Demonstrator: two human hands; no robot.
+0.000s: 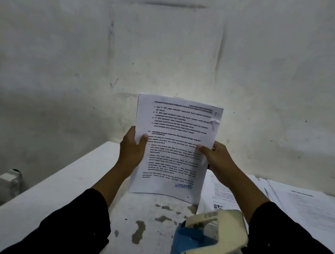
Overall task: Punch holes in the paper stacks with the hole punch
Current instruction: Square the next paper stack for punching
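Note:
A stack of printed paper (176, 128) with a blue "APPROVED" stamp stands upright in front of me, its bottom edge just above or on the white table (47, 207). My left hand (130, 152) grips its left edge, thumb on the front. My right hand (216, 161) grips the right edge the same way. A blue hole punch (208, 244) with a cream lever sits on the table below the stack, near my right forearm.
More printed sheets (306, 206) lie spread over the right side of the table. A stained white wall rises close behind. The table's left edge drops to the floor, where a small white object (11, 178) sits by the wall.

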